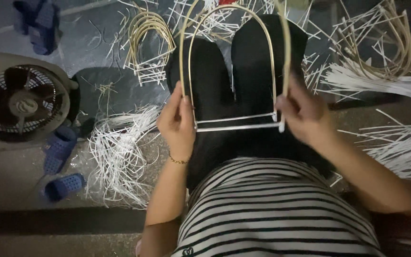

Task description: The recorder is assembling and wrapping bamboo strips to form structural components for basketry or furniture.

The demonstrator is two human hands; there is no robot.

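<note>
Now left hand [177,124] pinching left leg of arched cane frame [234,66], right hand [304,114] pinching right leg, steadying white crossbars [236,123] over lap

Probably a home craft workspace on the floor; heaps of white strips [120,152]; bent cane frames [149,45]; a fan [20,102]; slippers [62,164]

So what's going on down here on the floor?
A person in a striped shirt sits holding an arched cane frame over their lap. The left hand grips one end of the arch, the right hand the other, where white strips run across the bottom. Loose white strips lie piled on the floor, another bent frame sits further off, and a fan stands to the left beside blue slippers.
</note>
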